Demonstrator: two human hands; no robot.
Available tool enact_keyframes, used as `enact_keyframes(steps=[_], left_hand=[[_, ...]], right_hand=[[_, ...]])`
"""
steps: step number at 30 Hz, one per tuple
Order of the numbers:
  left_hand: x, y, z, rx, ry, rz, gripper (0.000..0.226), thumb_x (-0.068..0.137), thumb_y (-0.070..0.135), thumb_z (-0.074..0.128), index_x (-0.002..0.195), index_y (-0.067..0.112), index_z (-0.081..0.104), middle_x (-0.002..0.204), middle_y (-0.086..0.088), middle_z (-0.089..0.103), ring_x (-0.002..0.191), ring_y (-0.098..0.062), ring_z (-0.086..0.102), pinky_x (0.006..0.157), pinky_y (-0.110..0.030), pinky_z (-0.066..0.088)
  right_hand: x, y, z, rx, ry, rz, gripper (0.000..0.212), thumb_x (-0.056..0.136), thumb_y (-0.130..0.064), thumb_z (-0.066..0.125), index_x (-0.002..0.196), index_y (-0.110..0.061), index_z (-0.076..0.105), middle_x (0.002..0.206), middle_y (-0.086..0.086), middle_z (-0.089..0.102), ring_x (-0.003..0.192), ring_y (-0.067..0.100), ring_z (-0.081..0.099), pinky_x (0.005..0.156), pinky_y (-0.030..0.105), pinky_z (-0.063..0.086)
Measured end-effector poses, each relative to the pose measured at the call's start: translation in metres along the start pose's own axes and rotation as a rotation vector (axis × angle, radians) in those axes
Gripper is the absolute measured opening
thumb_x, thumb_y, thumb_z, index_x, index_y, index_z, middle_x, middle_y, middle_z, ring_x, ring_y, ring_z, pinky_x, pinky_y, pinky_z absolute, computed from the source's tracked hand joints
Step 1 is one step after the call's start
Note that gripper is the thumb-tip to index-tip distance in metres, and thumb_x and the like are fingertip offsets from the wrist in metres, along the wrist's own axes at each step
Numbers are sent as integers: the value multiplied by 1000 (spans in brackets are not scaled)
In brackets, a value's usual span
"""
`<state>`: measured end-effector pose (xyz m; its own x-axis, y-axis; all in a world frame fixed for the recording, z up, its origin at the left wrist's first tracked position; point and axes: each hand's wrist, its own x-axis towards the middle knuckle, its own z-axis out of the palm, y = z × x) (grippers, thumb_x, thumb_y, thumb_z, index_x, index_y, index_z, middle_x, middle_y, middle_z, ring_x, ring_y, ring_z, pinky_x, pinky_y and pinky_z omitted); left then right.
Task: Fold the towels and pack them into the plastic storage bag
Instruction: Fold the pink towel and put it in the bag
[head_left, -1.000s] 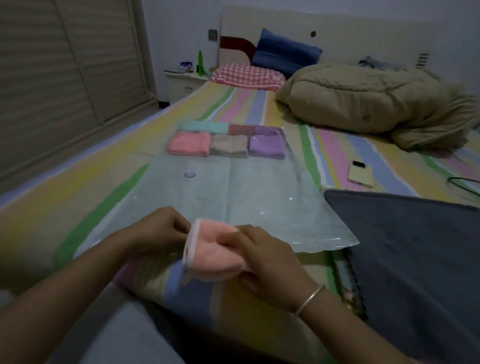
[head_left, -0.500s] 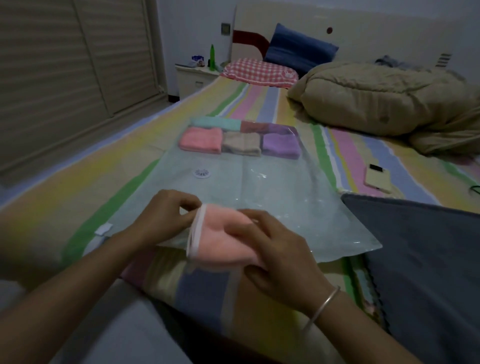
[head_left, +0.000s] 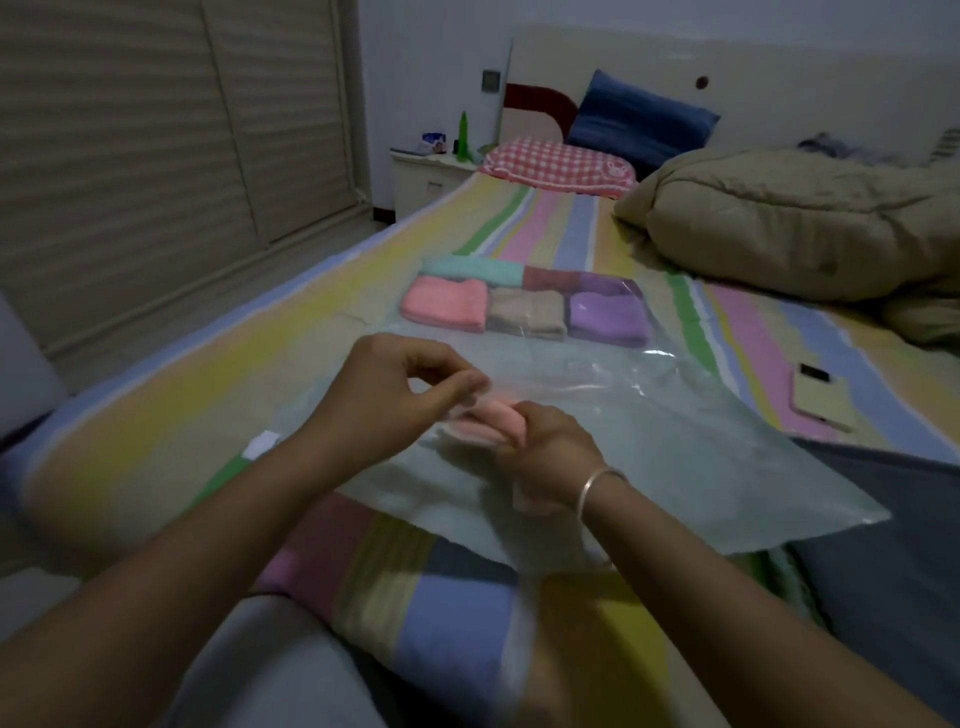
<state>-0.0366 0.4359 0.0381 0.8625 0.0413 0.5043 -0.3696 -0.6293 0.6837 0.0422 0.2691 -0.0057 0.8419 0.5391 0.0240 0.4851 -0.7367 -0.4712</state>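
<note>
A clear plastic storage bag (head_left: 701, 457) lies flat on the striped bed. At its far end sit folded towels: a pink one (head_left: 444, 304), a beige one (head_left: 527, 314), a purple one (head_left: 610, 319), with a teal one (head_left: 472, 268) and a dark red one (head_left: 550, 278) behind. My right hand (head_left: 545, 452) grips a folded pink towel (head_left: 491, 421) and is pushed inside the bag's near opening. My left hand (head_left: 395, 395) pinches the bag's upper sheet just left of that towel, lifting it.
A phone (head_left: 821, 397) lies on the bed right of the bag. A dark grey cloth (head_left: 893, 545) covers the near right. A beige duvet (head_left: 779, 223) is bunched at the far right. Pillows and a nightstand (head_left: 426, 176) stand at the bed's head.
Both hands have moved forward. The pink towel has gone from the bag's near edge into the bag under the plastic, and my left hand now lifts the top sheet.
</note>
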Motion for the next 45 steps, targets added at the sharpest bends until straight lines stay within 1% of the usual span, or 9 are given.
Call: enact_keyframes(steps=[6, 9, 16, 23, 31, 35, 39, 41, 45], left_hand=[[15, 19, -8, -31, -185, 11, 11, 84, 27, 70, 82, 19, 77, 75, 8, 73, 71, -1, 67, 64, -15, 51], [36, 12, -19, -291, -489, -252, 36, 81, 39, 59, 91, 8, 75, 87, -1, 75, 83, -13, 71, 70, -28, 58], [147, -124, -12, -190, 0, -441, 13, 90, 22, 63, 97, 16, 73, 97, 0, 73, 92, -15, 67, 74, -16, 50], [212, -275, 20, 43, 36, -630, 67, 78, 62, 58, 136, 31, 46, 142, -1, 48, 124, -20, 48, 100, -31, 39], [219, -316, 42, -235, 53, -510, 42, 91, 39, 57, 132, 35, 52, 126, 19, 45, 113, -2, 42, 94, -23, 37], [220, -315, 43, -265, 82, -481, 46, 89, 34, 62, 134, 35, 51, 130, 17, 49, 114, -3, 49, 101, -27, 42], [223, -313, 49, -369, 97, -485, 48, 87, 27, 67, 128, 44, 50, 108, 27, 54, 86, 15, 57, 75, -9, 47], [224, -316, 52, -417, 118, -488, 48, 86, 24, 69, 127, 44, 53, 111, 21, 60, 86, 15, 59, 74, -10, 50], [224, -318, 51, -433, 119, -473, 50, 86, 22, 68, 129, 43, 51, 110, 25, 51, 78, 28, 52, 66, 0, 45]], right_hand=[[118, 30, 32, -236, 193, 179, 61, 82, -59, 36, 135, -28, 40, 133, 4, 43, 122, 26, 44, 100, 42, 39], [163, 60, 31, -498, 344, 83, 45, 90, -38, 45, 131, -20, 43, 122, 9, 47, 109, 32, 52, 88, 46, 45], [223, 99, 29, -617, 356, -104, 68, 73, -48, 62, 136, -28, 44, 129, 1, 48, 103, 28, 53, 86, 44, 41], [299, 123, 18, -760, 707, -442, 43, 76, -26, 51, 112, -12, 68, 122, 19, 58, 96, 38, 65, 73, 46, 55], [391, 116, 14, -739, 327, -280, 58, 72, -47, 46, 129, -41, 42, 122, -10, 45, 108, 15, 47, 90, 33, 37], [437, 117, 13, -517, 198, -373, 37, 75, -21, 62, 84, -49, 39, 87, -28, 28, 89, -18, 24, 92, 10, 19], [448, 108, 23, -392, 653, -396, 38, 75, -10, 61, 97, -40, 52, 97, -13, 58, 93, 1, 50, 88, 26, 38], [461, 111, 32, -384, 710, -393, 40, 77, -13, 57, 115, -26, 52, 113, 7, 63, 104, 30, 59, 89, 48, 45], [495, 123, 48, -570, 676, -173, 34, 84, -22, 36, 117, -27, 39, 113, 13, 60, 102, 35, 60, 87, 48, 48]])
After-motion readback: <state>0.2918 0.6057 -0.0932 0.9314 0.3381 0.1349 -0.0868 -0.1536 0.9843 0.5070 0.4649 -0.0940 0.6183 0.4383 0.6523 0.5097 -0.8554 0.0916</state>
